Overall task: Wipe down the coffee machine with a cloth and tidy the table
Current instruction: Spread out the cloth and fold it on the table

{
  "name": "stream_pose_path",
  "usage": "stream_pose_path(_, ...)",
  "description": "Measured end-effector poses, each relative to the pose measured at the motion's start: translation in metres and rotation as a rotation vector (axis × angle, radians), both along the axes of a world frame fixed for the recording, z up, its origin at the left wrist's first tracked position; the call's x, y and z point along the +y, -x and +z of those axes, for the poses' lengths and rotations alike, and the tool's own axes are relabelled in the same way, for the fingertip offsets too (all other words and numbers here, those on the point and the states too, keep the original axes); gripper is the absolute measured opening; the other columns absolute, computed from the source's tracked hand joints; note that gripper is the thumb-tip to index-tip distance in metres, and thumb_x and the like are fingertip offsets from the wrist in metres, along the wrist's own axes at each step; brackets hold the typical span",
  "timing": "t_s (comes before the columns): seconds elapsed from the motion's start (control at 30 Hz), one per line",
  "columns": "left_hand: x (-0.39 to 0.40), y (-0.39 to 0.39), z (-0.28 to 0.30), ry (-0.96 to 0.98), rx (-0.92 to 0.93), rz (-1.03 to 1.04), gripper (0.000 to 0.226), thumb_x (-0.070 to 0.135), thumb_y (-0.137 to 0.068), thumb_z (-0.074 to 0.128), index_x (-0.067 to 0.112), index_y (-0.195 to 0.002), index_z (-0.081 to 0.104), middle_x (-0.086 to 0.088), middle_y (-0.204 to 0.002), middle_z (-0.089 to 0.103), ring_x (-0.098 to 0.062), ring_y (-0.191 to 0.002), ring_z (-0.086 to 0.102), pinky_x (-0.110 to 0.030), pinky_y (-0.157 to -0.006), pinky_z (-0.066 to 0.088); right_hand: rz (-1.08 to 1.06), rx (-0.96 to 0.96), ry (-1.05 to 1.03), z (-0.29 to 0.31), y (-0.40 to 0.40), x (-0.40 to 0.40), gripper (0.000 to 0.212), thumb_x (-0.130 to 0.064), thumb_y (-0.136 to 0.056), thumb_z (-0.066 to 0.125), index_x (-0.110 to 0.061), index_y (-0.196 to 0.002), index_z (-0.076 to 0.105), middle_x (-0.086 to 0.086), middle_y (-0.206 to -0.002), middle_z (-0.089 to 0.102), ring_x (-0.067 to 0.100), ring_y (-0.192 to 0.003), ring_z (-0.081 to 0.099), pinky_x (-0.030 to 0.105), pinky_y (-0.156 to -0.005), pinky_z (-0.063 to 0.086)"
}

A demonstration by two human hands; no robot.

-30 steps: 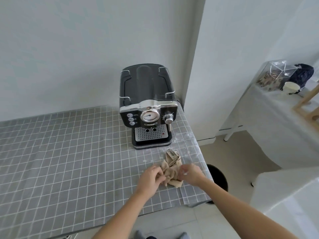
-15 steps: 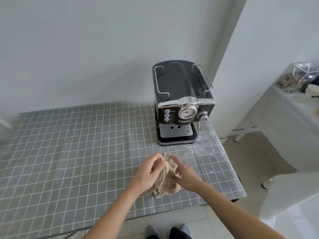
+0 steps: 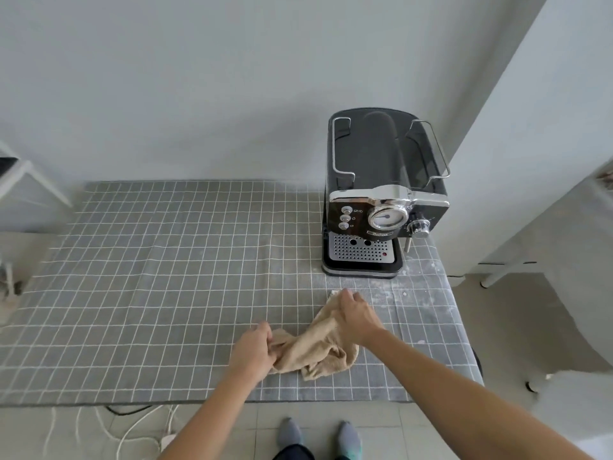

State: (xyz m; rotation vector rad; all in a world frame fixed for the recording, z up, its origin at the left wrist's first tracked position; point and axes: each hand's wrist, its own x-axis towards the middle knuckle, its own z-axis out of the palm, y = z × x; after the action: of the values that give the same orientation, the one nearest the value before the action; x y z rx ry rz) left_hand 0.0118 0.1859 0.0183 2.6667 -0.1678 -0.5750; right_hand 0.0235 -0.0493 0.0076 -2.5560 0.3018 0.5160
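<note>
A beige cloth (image 3: 316,348) lies crumpled on the table (image 3: 149,293), which has a grey checked cover, near its front edge. My left hand (image 3: 253,350) grips the cloth's left end. My right hand (image 3: 356,315) holds its far right end, stretched toward the machine. The black and chrome coffee machine (image 3: 381,200) stands upright at the table's back right corner, a short way beyond my right hand. White dust speckles the cover (image 3: 418,287) in front of and beside the machine.
A white wall corner (image 3: 530,144) rises just right of the machine. White cables (image 3: 132,429) lie on the floor under the table's front edge. My feet (image 3: 318,436) stand close to the table. A white frame (image 3: 30,180) is at the far left.
My hands have drawn apart, spreading the bunched cloth out along the table: the left went left, the right toward the machine. The view has swung left.
</note>
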Motion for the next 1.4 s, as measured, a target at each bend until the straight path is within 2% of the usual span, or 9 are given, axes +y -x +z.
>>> stream_pose_path(0.23, 0.000, 0.009, 0.007, -0.037, 0.080, 0.026, 0.031, 0.025, -0.079, 0.071, 0.027, -0.100, 0.048, 0.010, -0.082, 0.061, -0.005, -0.067, 0.059, -0.022, -0.056, 0.049, -0.238, 0.255, -0.362, 0.009, -0.009, -0.006, 0.025, -0.004, -0.084, 0.068, -0.011, -0.064, 0.055, 0.005, -0.069, 0.060, 0.005, -0.047, 0.047, 0.015, -0.044, 0.038)
stream_pose_path(0.37, 0.016, -0.003, 0.026, 0.085, 0.106, 0.070, 0.010, 0.028, -0.075, 0.068, 0.025, -0.081, 0.060, 0.012, -0.073, 0.061, -0.003, -0.063, 0.055, -0.024, -0.060, 0.049, -0.287, 0.184, -0.754, 0.044, 0.001, -0.033, 0.006, -0.006, -0.088, 0.064, -0.001, -0.086, 0.067, 0.005, -0.073, 0.059, 0.012, -0.060, 0.053, 0.021, -0.057, 0.044)
stream_pose_path(0.5, 0.029, -0.015, 0.066, 0.349, 0.094, 0.125, 0.014, 0.031, -0.079, 0.073, 0.022, -0.086, 0.066, 0.010, -0.091, 0.065, -0.009, -0.086, 0.062, -0.025, -0.077, 0.050, -0.174, 0.056, -1.066, 0.104, 0.013, -0.064, 0.028, -0.015, -0.086, 0.067, 0.008, -0.103, 0.063, 0.016, -0.096, 0.066, 0.025, -0.088, 0.061, 0.033, -0.087, 0.050)
stream_pose_path(0.6, 0.027, -0.023, 0.102, 0.607, 0.204, 0.087, 0.020, 0.020, -0.079, 0.074, 0.013, -0.095, 0.063, 0.005, -0.096, 0.066, -0.012, -0.088, 0.062, -0.029, -0.080, 0.054, -0.102, 0.010, -1.147, 0.148, 0.016, -0.071, 0.054, -0.041, -0.070, 0.083, 0.006, -0.085, 0.060, 0.011, -0.080, 0.060, 0.019, -0.075, 0.055, 0.024, -0.075, 0.048)
stream_pose_path(0.73, 0.025, -0.038, 0.141, 0.654, 0.228, -0.050, 0.037, 0.018, -0.068, 0.083, 0.005, -0.084, 0.053, 0.010, -0.069, 0.057, -0.004, -0.066, 0.055, -0.019, -0.063, 0.049, -0.078, -0.163, -1.180, 0.196, 0.016, -0.072, 0.050, -0.035, -0.062, 0.089, -0.006, -0.063, 0.049, 0.005, -0.063, 0.055, 0.017, -0.063, 0.055, 0.021, -0.060, 0.049)
stream_pose_path(0.83, 0.026, -0.053, 0.162, 0.603, 0.175, -0.113, 0.032, 0.023, -0.065, 0.085, 0.014, -0.086, 0.063, 0.008, -0.080, 0.068, -0.006, -0.072, 0.064, -0.022, -0.066, 0.052, -0.079, -0.310, -1.119, 0.222, 0.014, -0.080, 0.049, -0.035, -0.058, 0.091, -0.004, -0.068, 0.054, 0.009, -0.066, 0.062, 0.020, -0.062, 0.060, 0.024, -0.057, 0.053)
stream_pose_path(1.07, 0.026, -0.080, 0.182, 0.686, 0.135, -0.101, 0.036, 0.022, -0.067, 0.079, 0.008, -0.064, 0.046, 0.011, -0.053, 0.047, -0.004, -0.051, 0.044, -0.014, -0.054, 0.040, -0.245, -0.427, -0.985, 0.227, 0.012, -0.114, 0.073, -0.044, -0.050, 0.093, -0.028, -0.116, 0.064, 0.023, -0.078, 0.058, 0.025, -0.073, 0.060, 0.031, -0.068, 0.057)
stream_pose_path(1.23, 0.021, -0.099, 0.171, 0.920, 0.198, 0.050, 0.037, 0.023, -0.075, 0.072, -0.008, -0.086, 0.057, -0.009, -0.076, 0.058, -0.022, -0.074, 0.055, -0.034, -0.075, 0.052, -0.333, -0.331, -0.676, 0.214, 0.003, -0.119, 0.029, -0.012, -0.079, 0.078, -0.009, -0.106, 0.070, 0.018, -0.074, 0.061, 0.027, -0.071, 0.056, 0.027, -0.058, 0.053)
stream_pose_path(1.4, 0.018, -0.107, 0.184, 0.973, 0.001, 0.129, 0.009, 0.022, -0.074, 0.069, 0.017, -0.081, 0.073, -0.001, -0.078, 0.072, -0.018, -0.076, 0.066, -0.032, -0.074, 0.057, -0.308, -0.433, -0.560, 0.219, -0.001, -0.118, 0.004, -0.006, -0.083, 0.075, -0.006, -0.084, 0.071, 0.030, -0.080, 0.069, 0.025, -0.068, 0.068, 0.026, -0.060, 0.061)
